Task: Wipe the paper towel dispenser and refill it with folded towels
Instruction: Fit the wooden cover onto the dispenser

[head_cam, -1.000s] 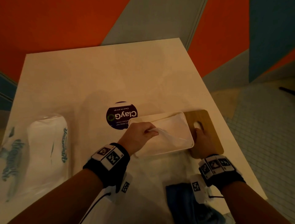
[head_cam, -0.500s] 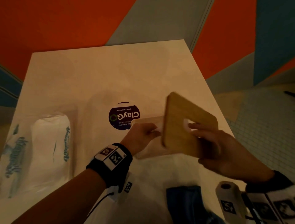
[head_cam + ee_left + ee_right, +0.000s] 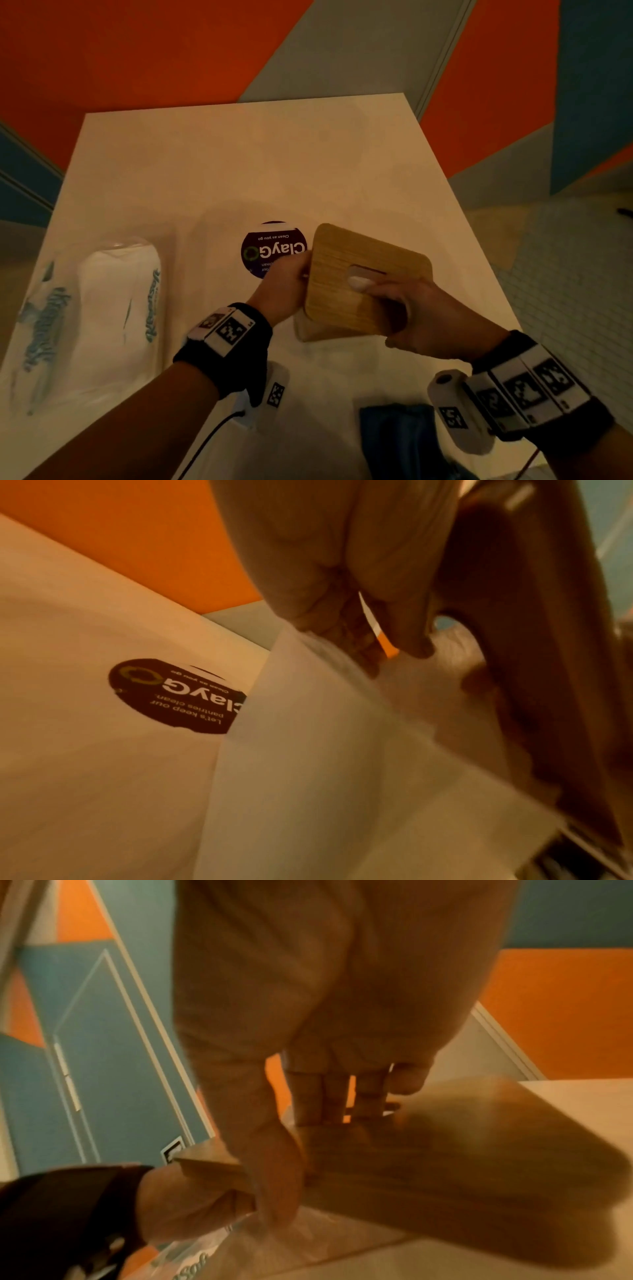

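Observation:
The dispenser is a white box (image 3: 310, 334) with a bamboo lid (image 3: 370, 253) that has a slot in it. My right hand (image 3: 383, 298) grips the lid by its near right part and holds it tilted over the box, covering most of it. Something white (image 3: 358, 281) shows in the slot. My left hand (image 3: 303, 274) is at the lid's left edge, fingers curled, pinching a towel sheet under the lid. In the left wrist view the curled fingers (image 3: 346, 631) sit at the top of the box wall (image 3: 308, 764). The right wrist view shows the lid (image 3: 462, 1164) blurred.
A plastic-wrapped pack of folded towels (image 3: 113, 325) lies on the white table (image 3: 239, 164) at the left. A round dark sticker (image 3: 267, 250) sits behind the box. A blue cloth (image 3: 397, 442) lies at the near edge. The table's right edge drops to tiled floor (image 3: 565, 274).
My right hand lifted the bamboo lid from the table beside the box, swung it left and brought it down over the box. The left hand stayed at the box with the towel.

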The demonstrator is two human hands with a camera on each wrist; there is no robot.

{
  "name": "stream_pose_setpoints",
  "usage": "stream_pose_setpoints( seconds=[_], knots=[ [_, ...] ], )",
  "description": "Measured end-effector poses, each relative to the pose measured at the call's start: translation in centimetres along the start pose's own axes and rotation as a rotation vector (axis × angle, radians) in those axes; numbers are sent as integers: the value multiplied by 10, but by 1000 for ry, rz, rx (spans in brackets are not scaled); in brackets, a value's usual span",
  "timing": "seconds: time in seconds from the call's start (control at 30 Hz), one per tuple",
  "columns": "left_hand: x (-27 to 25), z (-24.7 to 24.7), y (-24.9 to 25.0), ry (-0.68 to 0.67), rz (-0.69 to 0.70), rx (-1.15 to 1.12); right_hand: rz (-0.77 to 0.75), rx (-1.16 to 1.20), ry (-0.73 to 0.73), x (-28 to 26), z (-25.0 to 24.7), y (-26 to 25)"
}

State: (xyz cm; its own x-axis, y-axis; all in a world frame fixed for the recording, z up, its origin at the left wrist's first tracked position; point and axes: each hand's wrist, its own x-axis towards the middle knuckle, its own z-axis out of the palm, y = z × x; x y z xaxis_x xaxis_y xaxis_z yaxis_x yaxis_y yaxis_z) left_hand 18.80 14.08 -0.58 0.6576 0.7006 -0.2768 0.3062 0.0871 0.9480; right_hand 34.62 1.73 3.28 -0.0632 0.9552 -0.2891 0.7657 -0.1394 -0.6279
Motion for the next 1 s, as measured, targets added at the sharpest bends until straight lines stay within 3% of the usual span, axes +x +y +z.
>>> stream_pose_setpoints(
  seconds=[0.1,0.2,0.37,0.57,1.0],
  knots=[
    [-2,-15,-11,239,100,18,-80,-171,5,8,1,-2],
    [-12,-24,-14,406,40,-46,-88,-394,-107,19,8,-3],
    [-18,-20,-17,294,-3,-10,-46,-483,-182,32,9,-10],
    [-16,-19,-12,269,-64,108,-25,-463,-225,29,4,-12],
    [-16,-20,-8,239,-87,99,-13,-476,-248,26,6,-13]
  ],
)
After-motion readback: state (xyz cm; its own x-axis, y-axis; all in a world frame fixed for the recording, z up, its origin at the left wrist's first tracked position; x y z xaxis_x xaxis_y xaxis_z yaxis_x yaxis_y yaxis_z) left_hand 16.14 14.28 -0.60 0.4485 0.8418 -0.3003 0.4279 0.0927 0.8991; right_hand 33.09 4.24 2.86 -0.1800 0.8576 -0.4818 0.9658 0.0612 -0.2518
